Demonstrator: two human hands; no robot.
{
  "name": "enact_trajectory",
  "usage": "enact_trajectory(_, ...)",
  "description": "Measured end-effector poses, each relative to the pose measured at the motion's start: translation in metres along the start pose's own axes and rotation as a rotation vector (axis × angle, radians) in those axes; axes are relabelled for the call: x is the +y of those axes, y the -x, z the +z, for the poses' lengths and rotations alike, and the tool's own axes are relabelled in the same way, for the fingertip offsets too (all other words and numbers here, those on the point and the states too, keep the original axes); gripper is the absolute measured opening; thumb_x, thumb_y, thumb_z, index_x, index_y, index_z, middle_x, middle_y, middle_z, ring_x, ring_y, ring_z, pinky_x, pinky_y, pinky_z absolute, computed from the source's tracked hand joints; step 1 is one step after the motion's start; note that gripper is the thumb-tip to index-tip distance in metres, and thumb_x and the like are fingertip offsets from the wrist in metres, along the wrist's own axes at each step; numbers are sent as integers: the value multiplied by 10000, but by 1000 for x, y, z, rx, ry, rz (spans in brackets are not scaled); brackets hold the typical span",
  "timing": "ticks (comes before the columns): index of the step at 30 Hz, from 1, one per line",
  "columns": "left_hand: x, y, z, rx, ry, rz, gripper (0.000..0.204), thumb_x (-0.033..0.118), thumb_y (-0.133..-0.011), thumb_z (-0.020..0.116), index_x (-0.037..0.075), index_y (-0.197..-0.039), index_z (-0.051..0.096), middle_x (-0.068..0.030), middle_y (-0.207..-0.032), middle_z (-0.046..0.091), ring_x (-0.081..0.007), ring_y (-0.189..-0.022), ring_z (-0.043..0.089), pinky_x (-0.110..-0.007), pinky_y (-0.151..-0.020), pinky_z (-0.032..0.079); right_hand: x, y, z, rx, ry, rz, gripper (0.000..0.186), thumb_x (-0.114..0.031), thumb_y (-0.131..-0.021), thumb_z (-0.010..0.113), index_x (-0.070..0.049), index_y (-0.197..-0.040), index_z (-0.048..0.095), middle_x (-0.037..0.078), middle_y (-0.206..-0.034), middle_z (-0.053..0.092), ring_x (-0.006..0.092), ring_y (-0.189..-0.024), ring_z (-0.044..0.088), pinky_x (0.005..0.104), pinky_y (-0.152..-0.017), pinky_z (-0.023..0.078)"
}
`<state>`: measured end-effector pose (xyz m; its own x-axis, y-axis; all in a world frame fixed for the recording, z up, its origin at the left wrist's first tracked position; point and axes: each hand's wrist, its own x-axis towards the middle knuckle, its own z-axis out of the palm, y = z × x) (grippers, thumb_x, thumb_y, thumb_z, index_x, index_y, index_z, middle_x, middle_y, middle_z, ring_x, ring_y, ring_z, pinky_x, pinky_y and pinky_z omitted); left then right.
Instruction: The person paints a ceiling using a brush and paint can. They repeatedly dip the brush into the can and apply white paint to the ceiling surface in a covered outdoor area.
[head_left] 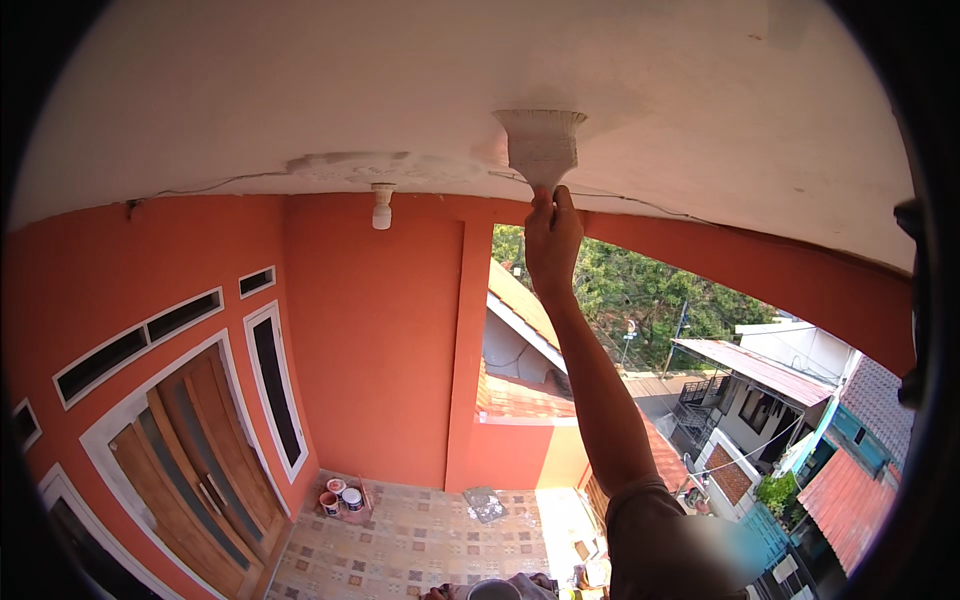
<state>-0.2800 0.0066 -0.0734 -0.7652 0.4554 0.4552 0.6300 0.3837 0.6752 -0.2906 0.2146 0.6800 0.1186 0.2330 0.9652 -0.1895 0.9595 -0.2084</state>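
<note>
Covered terrace on my feed: orange walls (375,330), pale ceiling (300,80), patterned tile floor (400,548). Far left, wooden double door (200,465), looks closed. Next, a few small tubs (352,497) grouped at the wall base; probably parked there so nobody kicks them. Above, white lamp (382,208) hangs from the ceiling, patchy grey-white marks just behind it. Thin wire (225,182) runs near the ceiling's edge, passing close to the brush; I'd watch for bristles catching it. Mid floor, flat grey-white scrap (485,504), maybe there to catch drips; can't confirm. Bottom edge, round grey container (495,591), cropped; near the body would make sense for quick reach. Can't tell whether the left hand is on it, so no call on that grip. Right of center, main item: wide brush (543,145) overhead, bristles up, tips apparently pressed flat to the ceiling, ends flaring. Right hand (554,240) has its fingers wrapped around the handle below the head, thumb side up; gripping low likely buys reach and leaves the full bristle width free. Arm is near straight, so I read little height to spare. Far right, trees (640,290) and neighboring roofs (755,362) beyond the opening.
</note>
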Motion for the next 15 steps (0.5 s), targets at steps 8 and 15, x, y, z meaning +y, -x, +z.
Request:
enact_trajectory(8, 1, 0, -3, -75, 57, -70, 436, 395, -1008, 510, 12, -840, 635, -243, -689, 647, -432, -671, 643, -517, -617, 524, 7, 12, -9, -214, -119, 556, 364, -329, -1054, 475, -40, -836, 519, -6, -591, 459, 67, -419, 383, 277, -366, 275)
enact_trajectory(15, -2, -1, 3, -74, -14, -38, 464, 418, -1013, 488, 14, -841, 636, -255, -697, 648, -438, -672, 645, -519, -598, 523, -116, -1, -90, -289, -349, 484, 363, -333, -1065, 464, -32, -878, 544, -31, -564, 418, 21, -395, 326, 213, -328, 232)
